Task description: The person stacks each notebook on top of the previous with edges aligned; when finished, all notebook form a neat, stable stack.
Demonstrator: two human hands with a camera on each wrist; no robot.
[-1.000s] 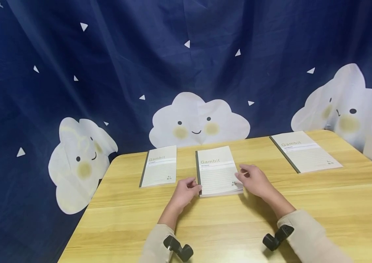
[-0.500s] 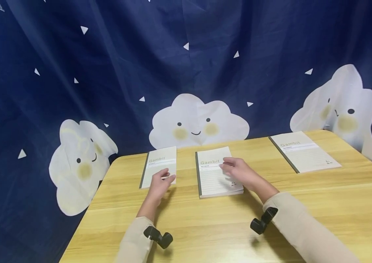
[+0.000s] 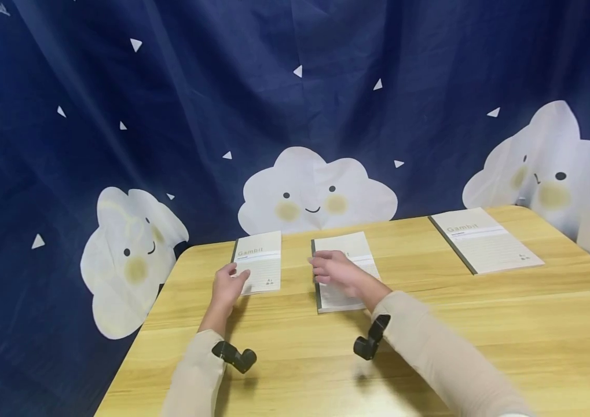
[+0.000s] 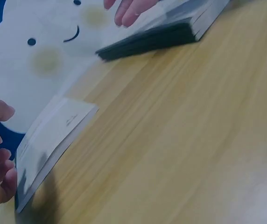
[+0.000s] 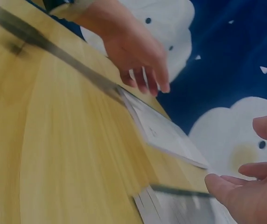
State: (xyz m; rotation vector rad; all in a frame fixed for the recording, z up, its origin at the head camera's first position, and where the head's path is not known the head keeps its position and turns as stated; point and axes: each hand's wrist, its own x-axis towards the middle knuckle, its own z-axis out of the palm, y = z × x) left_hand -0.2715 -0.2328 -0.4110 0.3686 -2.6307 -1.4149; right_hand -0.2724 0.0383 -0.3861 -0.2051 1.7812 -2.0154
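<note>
On the wooden table lie white "Gambit" notebooks with dark spines. My left hand (image 3: 228,286), fingers relaxed, is at the spine side of the left notebook (image 3: 260,269) and overlaps its lower left corner in the head view. Over the middle stack of notebooks (image 3: 344,298) passes my right hand (image 3: 341,272), fingers extended and holding nothing, hiding part of the top cover. In the left wrist view the stack's dark spines (image 4: 147,45) show several layers. The right wrist view shows the left hand (image 5: 138,53) just above the end of the left notebook (image 5: 159,128).
Another notebook (image 3: 487,240) lies at the back right of the table (image 3: 295,359). Behind the table hangs a dark blue curtain (image 3: 211,75) printed with white clouds and small triangles. A black wrist camera (image 3: 234,356) sits on each sleeve.
My left hand has moved from the middle stack leftward to the left notebook's spine side. My right hand has left the stack's right edge and moved left across its cover. The notebooks have stayed put.
</note>
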